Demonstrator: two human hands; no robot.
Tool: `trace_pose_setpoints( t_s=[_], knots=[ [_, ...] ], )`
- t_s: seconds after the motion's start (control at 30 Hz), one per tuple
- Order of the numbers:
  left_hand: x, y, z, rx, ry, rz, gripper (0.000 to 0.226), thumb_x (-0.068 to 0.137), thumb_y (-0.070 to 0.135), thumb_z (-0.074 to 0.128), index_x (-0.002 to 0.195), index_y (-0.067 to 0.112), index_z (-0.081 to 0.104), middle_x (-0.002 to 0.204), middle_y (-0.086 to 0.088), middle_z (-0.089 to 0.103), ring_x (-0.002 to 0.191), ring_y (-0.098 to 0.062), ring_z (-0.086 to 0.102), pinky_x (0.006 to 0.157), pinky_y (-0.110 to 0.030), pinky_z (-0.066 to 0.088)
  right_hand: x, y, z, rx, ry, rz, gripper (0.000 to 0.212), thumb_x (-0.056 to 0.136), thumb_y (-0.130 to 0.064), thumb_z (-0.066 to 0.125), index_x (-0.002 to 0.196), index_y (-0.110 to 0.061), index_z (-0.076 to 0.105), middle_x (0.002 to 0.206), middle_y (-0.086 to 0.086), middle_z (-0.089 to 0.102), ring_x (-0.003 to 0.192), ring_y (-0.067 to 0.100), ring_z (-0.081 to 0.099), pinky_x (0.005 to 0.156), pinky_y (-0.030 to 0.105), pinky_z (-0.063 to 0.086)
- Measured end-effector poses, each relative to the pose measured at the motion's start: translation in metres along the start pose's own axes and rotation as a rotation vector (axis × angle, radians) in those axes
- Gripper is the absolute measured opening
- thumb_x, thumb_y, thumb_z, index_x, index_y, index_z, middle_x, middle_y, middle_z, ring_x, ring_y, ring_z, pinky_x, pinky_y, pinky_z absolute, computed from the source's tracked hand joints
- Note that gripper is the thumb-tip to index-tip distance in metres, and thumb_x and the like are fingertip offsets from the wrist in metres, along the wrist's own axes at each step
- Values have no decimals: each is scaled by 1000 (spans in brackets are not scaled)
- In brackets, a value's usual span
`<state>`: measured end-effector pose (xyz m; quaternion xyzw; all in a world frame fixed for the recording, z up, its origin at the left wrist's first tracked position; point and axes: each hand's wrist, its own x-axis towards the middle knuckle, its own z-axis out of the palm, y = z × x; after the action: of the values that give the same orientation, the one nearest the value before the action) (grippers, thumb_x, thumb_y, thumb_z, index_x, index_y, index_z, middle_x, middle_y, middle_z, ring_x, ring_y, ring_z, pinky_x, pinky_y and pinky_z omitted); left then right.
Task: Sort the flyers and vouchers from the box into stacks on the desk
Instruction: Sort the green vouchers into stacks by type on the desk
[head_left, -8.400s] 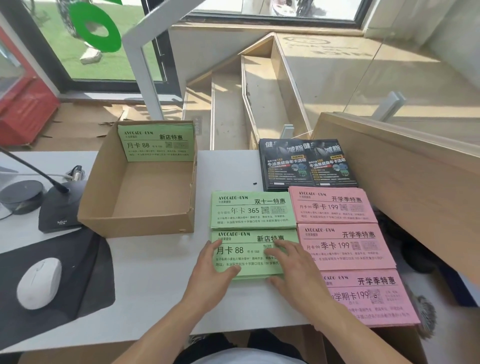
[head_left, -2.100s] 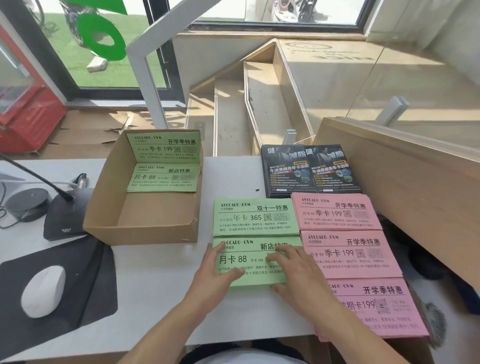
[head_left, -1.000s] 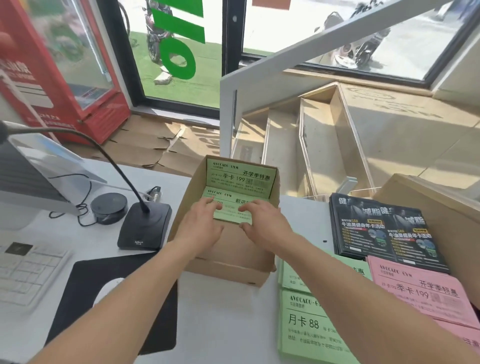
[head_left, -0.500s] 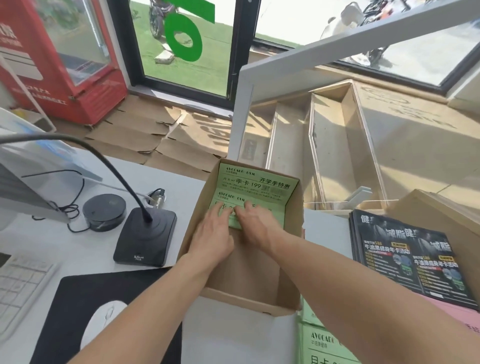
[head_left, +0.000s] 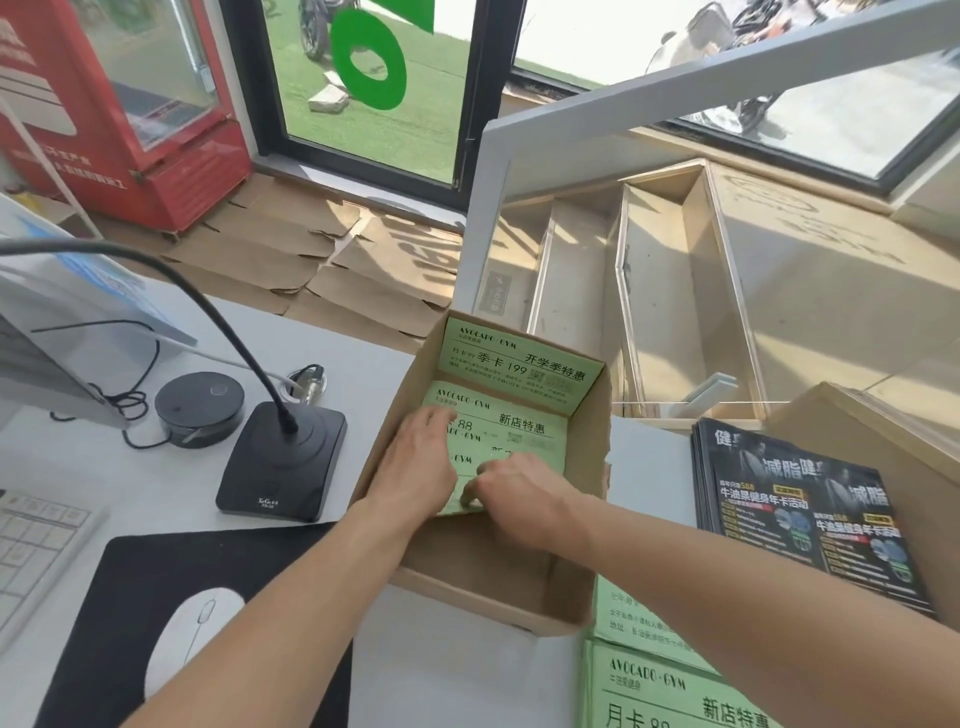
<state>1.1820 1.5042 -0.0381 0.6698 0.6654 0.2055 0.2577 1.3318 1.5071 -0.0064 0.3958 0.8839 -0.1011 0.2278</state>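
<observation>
An open cardboard box (head_left: 483, 605) stands on the white desk. One green voucher (head_left: 519, 364) leans on its back wall. Below it, several green vouchers (head_left: 527, 434) lie fanned out on the box floor. My left hand (head_left: 415, 462) rests flat on their left side. My right hand (head_left: 517, 488) pinches their near edge with curled fingers. Sorted stacks lie to the right of the box: green vouchers (head_left: 675, 691), a second green stack (head_left: 621, 618) partly under my right forearm, and black flyers (head_left: 800, 512).
A gooseneck desk microphone (head_left: 283, 460) and a round black device (head_left: 199, 408) stand left of the box. A white mouse (head_left: 192, 634) on a black pad and a keyboard (head_left: 31, 540) lie nearer me. A wooden partition (head_left: 862, 415) rises on the right.
Both hands have drawn back toward me inside the box. The lower green vouchers slid with them and now lie fanned out. My right fingers have curled onto their near edge.
</observation>
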Motion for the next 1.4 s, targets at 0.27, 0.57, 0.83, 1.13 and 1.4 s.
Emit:
trace_pose_setpoints(
  t_s=[0.27,0.57,0.83,1.13,1.4],
  knots=[
    [-3,-9,7,170,-313,-15,86,83,16,75,154,18,27,158,-3,28,149,-20,20,117,-35,27,31,51,-12,232,-21,321,109,70,-58,83,156,-19,28,153,6,38,139,28,37,108,47,43],
    [-2,-9,10,331,-470,12,125,71,12,86,160,26,0,167,-10,-4,155,-29,-8,126,-46,12,63,57,-15,242,-121,368,135,51,-68,88,155,-13,22,149,14,33,139,36,31,113,53,37],
    [-3,-9,11,302,-408,-5,122,76,3,78,160,26,-8,167,-9,-11,154,-27,-14,125,-44,11,49,42,-11,219,-201,362,78,54,-65,89,109,-14,68,103,3,60,108,27,48,89,42,52],
    [-2,10,-7,90,193,193,95,86,7,64,161,22,9,169,1,-3,154,-14,-14,127,-37,8,16,32,-32,60,445,468,31,90,-19,69,115,-20,51,98,0,70,82,24,66,62,34,44],
    [-4,10,-5,81,182,163,90,89,16,64,161,19,10,169,-1,-2,155,-14,-11,126,-32,5,25,67,-21,-64,525,491,78,93,1,48,160,-16,12,118,5,64,108,28,58,97,42,45]
  ],
)
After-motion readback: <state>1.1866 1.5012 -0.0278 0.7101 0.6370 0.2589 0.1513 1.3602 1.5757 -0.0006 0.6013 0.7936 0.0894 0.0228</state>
